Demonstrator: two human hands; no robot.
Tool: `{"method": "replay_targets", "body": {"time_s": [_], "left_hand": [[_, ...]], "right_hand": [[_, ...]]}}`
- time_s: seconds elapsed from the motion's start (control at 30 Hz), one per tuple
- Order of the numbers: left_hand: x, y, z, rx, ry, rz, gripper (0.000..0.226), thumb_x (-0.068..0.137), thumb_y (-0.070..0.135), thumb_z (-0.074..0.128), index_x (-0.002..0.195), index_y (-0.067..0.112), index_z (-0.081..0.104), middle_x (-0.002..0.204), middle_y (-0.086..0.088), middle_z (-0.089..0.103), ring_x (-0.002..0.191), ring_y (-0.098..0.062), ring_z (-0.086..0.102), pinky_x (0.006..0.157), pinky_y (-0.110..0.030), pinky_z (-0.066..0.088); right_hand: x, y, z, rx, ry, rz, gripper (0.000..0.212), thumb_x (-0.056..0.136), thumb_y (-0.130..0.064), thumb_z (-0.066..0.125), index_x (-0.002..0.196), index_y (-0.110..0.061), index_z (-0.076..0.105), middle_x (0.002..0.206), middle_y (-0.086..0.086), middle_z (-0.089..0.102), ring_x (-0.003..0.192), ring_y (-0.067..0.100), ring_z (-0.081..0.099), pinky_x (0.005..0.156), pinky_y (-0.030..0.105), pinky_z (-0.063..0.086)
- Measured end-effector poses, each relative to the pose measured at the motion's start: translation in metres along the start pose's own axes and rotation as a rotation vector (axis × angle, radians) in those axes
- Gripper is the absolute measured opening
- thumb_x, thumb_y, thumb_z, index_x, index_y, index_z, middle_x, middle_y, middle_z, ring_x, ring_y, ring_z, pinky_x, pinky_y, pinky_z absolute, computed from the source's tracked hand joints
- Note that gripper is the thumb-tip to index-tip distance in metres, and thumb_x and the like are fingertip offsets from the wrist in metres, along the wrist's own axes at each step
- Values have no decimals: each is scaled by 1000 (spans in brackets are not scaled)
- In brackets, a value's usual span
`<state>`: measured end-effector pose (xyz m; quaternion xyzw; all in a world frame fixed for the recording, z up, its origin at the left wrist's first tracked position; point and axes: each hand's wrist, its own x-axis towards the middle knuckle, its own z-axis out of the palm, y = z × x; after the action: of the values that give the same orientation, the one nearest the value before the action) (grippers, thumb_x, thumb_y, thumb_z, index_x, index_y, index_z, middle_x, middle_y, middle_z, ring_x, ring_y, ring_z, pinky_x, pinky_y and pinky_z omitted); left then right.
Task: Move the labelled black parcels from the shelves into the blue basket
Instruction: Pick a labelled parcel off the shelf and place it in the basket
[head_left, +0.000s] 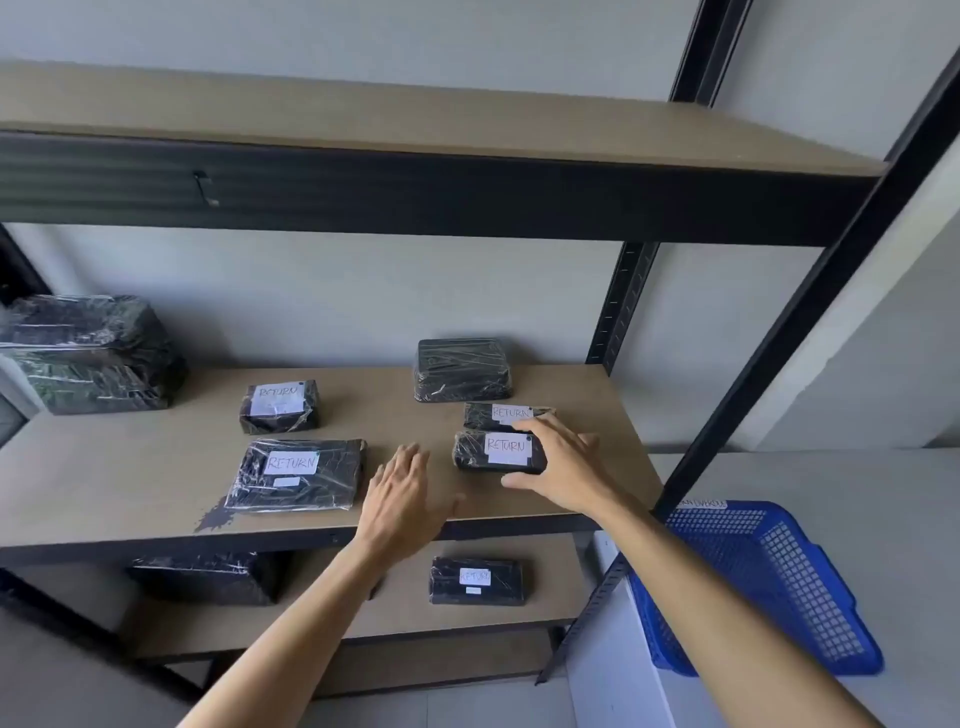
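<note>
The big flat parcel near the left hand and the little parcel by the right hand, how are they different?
The big flat parcel is wide and thin; the little parcel is narrower and chunkier. The big one lies untouched beside the open left hand; the right hand is closing around the little one. The big one carries a second small white tag under its label; the little one shows only one label. Both are black, shiny-wrapped and marked RETURN.

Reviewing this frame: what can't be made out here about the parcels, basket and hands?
- Blue basket, head view: the right forearm crosses it, so its contents are unclear.
- Dark parcel on the lower shelf: shaded under the shelf edge; label unseen.
- Small print under RETURN on the large parcel: too small.
- Right hand on the small parcel: grip firmness unclear.
- Stacked parcels: cut by the left edge.
</note>
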<state>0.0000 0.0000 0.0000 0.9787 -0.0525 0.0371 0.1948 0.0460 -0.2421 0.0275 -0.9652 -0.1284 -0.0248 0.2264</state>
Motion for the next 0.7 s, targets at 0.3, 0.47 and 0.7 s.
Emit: {"method": "replay_targets", "body": {"time_s": [0.3, 0.47, 0.7], "left_hand": [[-8, -7, 25, 122, 93, 93, 101, 80, 84, 21, 148, 9, 30, 159, -2, 20, 148, -14, 4, 121, -44, 4], [-10, -4, 26, 163, 113, 80, 100, 80, 84, 20, 147, 11, 32, 158, -1, 25, 148, -14, 7, 120, -44, 7], [-8, -3, 25, 128, 92, 69, 99, 78, 86, 24, 146, 15, 34, 158, 1, 27, 148, -14, 9, 120, -45, 6]], "right_hand": [[3, 9, 14, 4, 50, 23, 63, 76, -50, 76, 132, -42, 50, 126, -17, 53, 120, 8, 48, 93, 42, 28], [-1, 6, 18, 10, 78, 18, 60, 76, -46, 79, 130, -41, 51, 126, -14, 52, 121, 11, 45, 90, 40, 25], [-14, 4, 25, 94, 162, 40, 67, 68, -42, 85, 127, -32, 55, 121, -7, 53, 115, 17, 48, 96, 48, 40]]}}
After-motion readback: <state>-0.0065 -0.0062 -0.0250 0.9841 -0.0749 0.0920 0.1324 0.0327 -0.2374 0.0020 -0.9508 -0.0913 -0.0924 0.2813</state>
